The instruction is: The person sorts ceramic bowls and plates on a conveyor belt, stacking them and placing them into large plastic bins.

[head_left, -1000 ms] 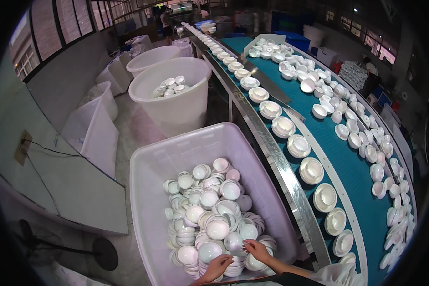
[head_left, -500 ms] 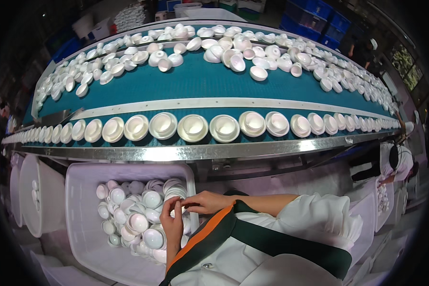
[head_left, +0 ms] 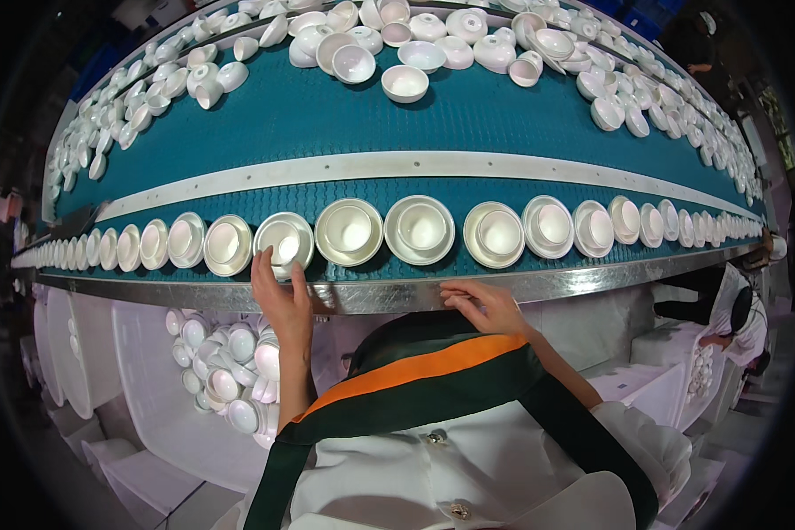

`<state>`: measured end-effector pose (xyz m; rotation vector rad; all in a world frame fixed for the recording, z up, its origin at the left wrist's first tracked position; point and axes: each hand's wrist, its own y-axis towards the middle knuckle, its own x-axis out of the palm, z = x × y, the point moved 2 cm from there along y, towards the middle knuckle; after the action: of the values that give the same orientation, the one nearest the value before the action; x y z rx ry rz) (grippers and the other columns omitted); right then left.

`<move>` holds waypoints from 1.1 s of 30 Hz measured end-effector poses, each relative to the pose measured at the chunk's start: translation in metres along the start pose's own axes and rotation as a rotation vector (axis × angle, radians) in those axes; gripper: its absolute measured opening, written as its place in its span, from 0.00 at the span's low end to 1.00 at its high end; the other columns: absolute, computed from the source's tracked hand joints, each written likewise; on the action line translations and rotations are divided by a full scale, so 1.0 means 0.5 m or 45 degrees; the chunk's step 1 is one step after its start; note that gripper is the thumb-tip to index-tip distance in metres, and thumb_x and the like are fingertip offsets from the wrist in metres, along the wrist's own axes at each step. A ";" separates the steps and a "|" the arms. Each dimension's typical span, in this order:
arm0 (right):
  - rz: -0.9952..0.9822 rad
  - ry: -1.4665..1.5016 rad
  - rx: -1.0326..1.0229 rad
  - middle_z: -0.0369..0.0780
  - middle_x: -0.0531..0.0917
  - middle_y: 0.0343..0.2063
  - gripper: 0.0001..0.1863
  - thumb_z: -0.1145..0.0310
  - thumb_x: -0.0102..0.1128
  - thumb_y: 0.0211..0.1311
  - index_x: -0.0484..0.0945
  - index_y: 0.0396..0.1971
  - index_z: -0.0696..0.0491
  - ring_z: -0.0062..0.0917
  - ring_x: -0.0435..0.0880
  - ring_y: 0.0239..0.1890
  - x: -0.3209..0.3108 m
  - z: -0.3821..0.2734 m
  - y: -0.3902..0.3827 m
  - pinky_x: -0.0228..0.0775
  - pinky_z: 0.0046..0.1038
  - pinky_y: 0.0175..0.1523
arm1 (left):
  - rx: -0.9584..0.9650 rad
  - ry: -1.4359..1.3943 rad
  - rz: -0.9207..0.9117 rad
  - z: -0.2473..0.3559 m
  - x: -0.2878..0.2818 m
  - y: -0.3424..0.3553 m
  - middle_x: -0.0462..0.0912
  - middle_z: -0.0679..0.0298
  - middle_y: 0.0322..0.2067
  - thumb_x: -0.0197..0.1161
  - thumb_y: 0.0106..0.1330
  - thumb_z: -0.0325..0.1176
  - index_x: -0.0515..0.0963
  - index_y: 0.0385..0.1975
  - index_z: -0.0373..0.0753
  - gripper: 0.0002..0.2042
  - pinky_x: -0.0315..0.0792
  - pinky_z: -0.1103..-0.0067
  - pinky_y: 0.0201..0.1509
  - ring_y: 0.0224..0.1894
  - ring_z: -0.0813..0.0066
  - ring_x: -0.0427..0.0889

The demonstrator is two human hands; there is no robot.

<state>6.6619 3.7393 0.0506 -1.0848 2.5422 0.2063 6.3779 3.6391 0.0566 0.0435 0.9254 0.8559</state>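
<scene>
A row of white dishes, each with a small white bowl nested inside, runs along the near lane of the teal conveyor belt [head_left: 327, 141]. My left hand [head_left: 283, 296] is at the near rim of one such dish [head_left: 302, 231], its thumb and fingers spread in front of it; whether the fingertips touch the rim I cannot tell. To the right, my right hand [head_left: 490, 306] hovers by the metal edge [head_left: 389, 296] of the conveyor, fingers stretched out and nothing in them. The dish nearest to it, with its bowl [head_left: 501, 233], stands just beyond the fingertips.
Many loose white bowls [head_left: 405, 84] lie jumbled on the far belt, behind a white divider rail [head_left: 371, 165]. Below left stands a large white tub [head_left: 150, 433] with a heap of bowls [head_left: 225, 382]. At the right, another person [head_left: 742, 318] is beside a pale bin.
Both hands have left the tub area and moved up to the conveyor edge, coming apart. My view has shifted toward the belt, and the row of dishes has moved in the picture.
</scene>
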 end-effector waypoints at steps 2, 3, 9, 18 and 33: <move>-0.049 0.089 0.037 0.41 0.82 0.34 0.14 0.72 0.53 0.59 0.73 0.45 0.56 0.23 0.82 0.36 -0.044 0.033 0.003 0.74 0.21 0.41 | -0.064 0.209 0.068 -0.034 0.014 -0.004 0.62 0.40 0.53 0.55 0.60 0.33 0.59 0.54 0.27 0.25 0.54 0.60 0.59 0.57 0.44 0.59; -0.088 0.144 0.097 0.42 0.82 0.33 0.14 0.72 0.52 0.59 0.73 0.45 0.56 0.22 0.83 0.36 -0.059 0.044 0.004 0.74 0.21 0.40 | -0.147 0.279 0.032 -0.045 0.032 -0.013 0.58 0.35 0.54 0.54 0.61 0.35 0.56 0.56 0.27 0.27 0.52 0.60 0.59 0.58 0.39 0.57; -0.194 0.165 0.085 0.41 0.82 0.33 0.13 0.72 0.53 0.59 0.74 0.44 0.56 0.23 0.83 0.35 -0.079 0.067 0.019 0.74 0.21 0.40 | -0.134 0.487 0.078 -0.072 0.094 0.027 0.49 0.29 0.56 0.53 0.63 0.38 0.53 0.57 0.25 0.29 0.51 0.59 0.61 0.60 0.35 0.50; 0.190 -0.358 0.134 0.38 0.81 0.29 0.14 0.68 0.55 0.56 0.73 0.44 0.48 0.30 0.81 0.31 -0.138 0.089 -0.077 0.73 0.27 0.35 | -0.221 0.511 0.127 -0.126 0.068 0.043 0.58 0.38 0.55 0.47 0.66 0.47 0.58 0.57 0.31 0.28 0.56 0.62 0.59 0.57 0.41 0.59; 0.614 -0.642 0.023 0.43 0.79 0.40 0.15 0.70 0.53 0.57 0.73 0.46 0.52 0.36 0.79 0.40 -0.560 0.127 -0.157 0.71 0.31 0.43 | 0.714 -0.392 -0.687 0.610 0.385 0.038 0.63 0.50 0.55 0.59 0.57 0.30 0.68 0.49 0.36 0.19 0.56 0.64 0.61 0.60 0.51 0.60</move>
<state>6.9141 3.8888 0.1013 -0.3283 2.2795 0.5080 6.6427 3.8753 0.1229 0.3825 0.8038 0.0691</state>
